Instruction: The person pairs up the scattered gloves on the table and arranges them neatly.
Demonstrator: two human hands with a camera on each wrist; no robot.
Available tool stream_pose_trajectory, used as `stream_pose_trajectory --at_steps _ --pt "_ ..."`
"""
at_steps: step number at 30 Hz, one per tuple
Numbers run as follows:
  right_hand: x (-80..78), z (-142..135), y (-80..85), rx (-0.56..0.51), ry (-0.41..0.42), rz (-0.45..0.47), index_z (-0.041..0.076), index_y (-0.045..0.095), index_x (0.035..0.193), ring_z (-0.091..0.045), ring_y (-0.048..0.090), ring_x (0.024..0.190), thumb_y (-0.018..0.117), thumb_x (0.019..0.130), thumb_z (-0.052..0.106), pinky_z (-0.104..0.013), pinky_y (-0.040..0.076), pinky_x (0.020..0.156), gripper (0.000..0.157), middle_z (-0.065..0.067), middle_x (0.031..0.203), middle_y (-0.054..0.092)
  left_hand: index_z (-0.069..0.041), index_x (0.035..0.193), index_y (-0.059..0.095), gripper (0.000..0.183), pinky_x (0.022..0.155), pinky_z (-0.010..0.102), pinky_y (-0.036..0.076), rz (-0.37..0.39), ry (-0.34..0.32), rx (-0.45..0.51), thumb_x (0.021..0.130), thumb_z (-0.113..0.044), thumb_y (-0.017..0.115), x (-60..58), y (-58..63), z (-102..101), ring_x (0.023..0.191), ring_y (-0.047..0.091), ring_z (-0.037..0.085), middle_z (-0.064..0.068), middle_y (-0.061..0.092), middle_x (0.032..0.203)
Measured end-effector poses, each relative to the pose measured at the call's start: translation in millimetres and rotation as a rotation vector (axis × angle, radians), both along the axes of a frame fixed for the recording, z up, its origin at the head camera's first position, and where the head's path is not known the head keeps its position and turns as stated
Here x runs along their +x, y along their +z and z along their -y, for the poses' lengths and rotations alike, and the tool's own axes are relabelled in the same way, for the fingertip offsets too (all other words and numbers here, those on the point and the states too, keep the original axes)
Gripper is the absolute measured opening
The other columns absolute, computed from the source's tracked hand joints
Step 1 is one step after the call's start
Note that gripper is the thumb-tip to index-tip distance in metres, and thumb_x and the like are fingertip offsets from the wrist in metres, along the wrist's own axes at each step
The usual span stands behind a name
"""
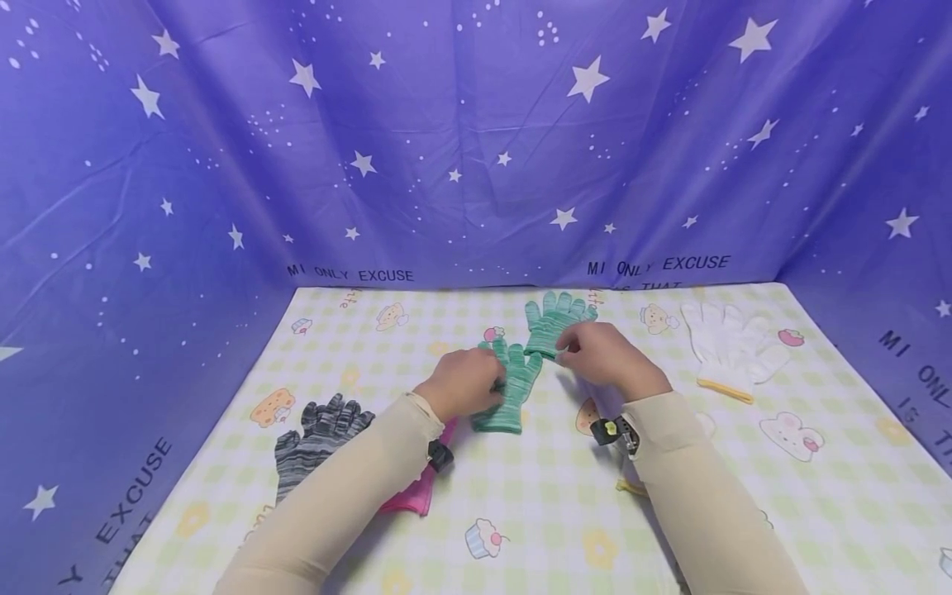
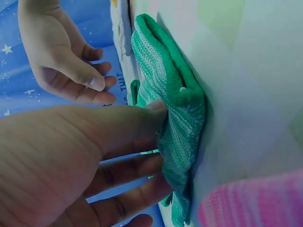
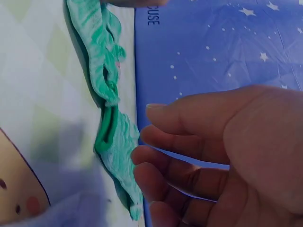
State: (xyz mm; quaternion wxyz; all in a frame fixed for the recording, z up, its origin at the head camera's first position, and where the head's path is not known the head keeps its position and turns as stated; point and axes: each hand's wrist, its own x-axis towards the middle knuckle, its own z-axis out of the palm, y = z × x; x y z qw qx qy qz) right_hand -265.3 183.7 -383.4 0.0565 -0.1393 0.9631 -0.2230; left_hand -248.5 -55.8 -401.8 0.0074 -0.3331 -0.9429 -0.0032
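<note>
Two green-and-white striped knit gloves lie on the table, the nearer glove (image 1: 513, 397) slightly overlapping the farther glove (image 1: 554, 322) in the head view. My left hand (image 1: 464, 382) is over the left side of the nearer glove. In the left wrist view, its thumb (image 2: 156, 111) touches the knit below the green cuff (image 2: 173, 59), fingertips lying apart from it along the glove. Beside the farther glove's cuff is my right hand (image 1: 598, 354); in the right wrist view its loosely bent fingers (image 3: 151, 158) hold nothing.
A grey-black striped glove (image 1: 320, 438) and a pink glove (image 1: 412, 496) lie at left, partly hidden by my left forearm. A white glove (image 1: 732, 343) with a yellow cuff lies at right. Another yellow cuff (image 1: 630, 487) shows beside my right forearm. A purple star-patterned curtain (image 1: 476, 207) surrounds the table.
</note>
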Motion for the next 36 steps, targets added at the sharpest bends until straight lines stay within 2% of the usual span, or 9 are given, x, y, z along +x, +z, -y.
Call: stream_pose_trajectory --at_steps 6,11,16,20,29,36 --pt "-0.2 -9 4.5 -0.019 -0.023 0.023 0.007 0.068 0.113 -0.023 0.06 0.094 0.064 0.088 0.024 -0.041 0.048 0.082 0.03 -0.008 0.105 0.067 -0.032 0.075 0.07 0.008 0.055 0.029 0.048 0.02 -0.013 0.038 0.076 -0.034 0.077 -2.2 -1.3 -2 0.071 0.053 0.003 -0.02 0.06 0.075" --pt "-1.0 -14 7.6 -0.021 -0.023 0.011 0.008 0.068 0.112 -0.022 0.06 0.092 0.064 0.088 0.025 -0.04 0.048 0.079 0.03 -0.007 0.103 0.067 -0.033 0.068 0.068 0.013 0.051 0.027 0.043 0.02 -0.021 0.057 0.077 -0.031 0.077 -3.1 0.1 -1 0.064 0.05 0.003 -0.021 0.058 0.069" --pt "-1.1 -20 10.5 -0.024 -0.02 -0.002 0.008 0.068 0.113 -0.021 0.06 0.089 0.064 0.087 0.027 -0.039 0.048 0.078 0.032 -0.005 0.1 0.067 -0.032 0.069 0.069 0.012 0.049 0.027 0.042 0.04 -0.011 0.09 0.078 -0.03 0.076 -1.8 6.1 2 0.062 0.05 0.004 -0.019 0.059 0.07" --pt "1.8 -23 14.2 -0.035 -0.016 -0.014 0.008 0.068 0.114 -0.021 0.061 0.089 0.065 0.087 0.028 -0.04 0.048 0.078 0.033 -0.005 0.1 0.067 -0.032 0.071 0.069 0.01 0.05 0.028 0.043 0.028 -0.011 0.112 0.078 -0.031 0.077 0.6 12.8 5 0.063 0.052 0.004 -0.02 0.06 0.072" --pt "7.5 -24 26.4 -0.067 -0.019 -0.031 0.013 0.068 0.113 -0.02 0.061 0.092 0.063 0.089 0.029 -0.04 0.047 0.08 0.029 -0.002 0.102 0.067 -0.033 0.069 0.068 0.013 0.05 0.025 0.042 -0.032 -0.01 0.199 0.079 -0.03 0.077 15.3 28.7 17 0.062 0.051 0.001 -0.02 0.059 0.069" --pt "15.1 -26 39.0 -0.066 -0.014 -0.041 0.011 0.067 0.115 -0.023 0.062 0.095 0.063 0.09 0.03 -0.042 0.048 0.079 0.032 -0.005 0.105 0.067 -0.034 0.08 0.073 0.004 0.057 0.024 0.045 -0.105 -0.027 0.24 0.08 -0.031 0.076 33.3 39.5 22 0.072 0.056 -0.002 -0.019 0.064 0.082"
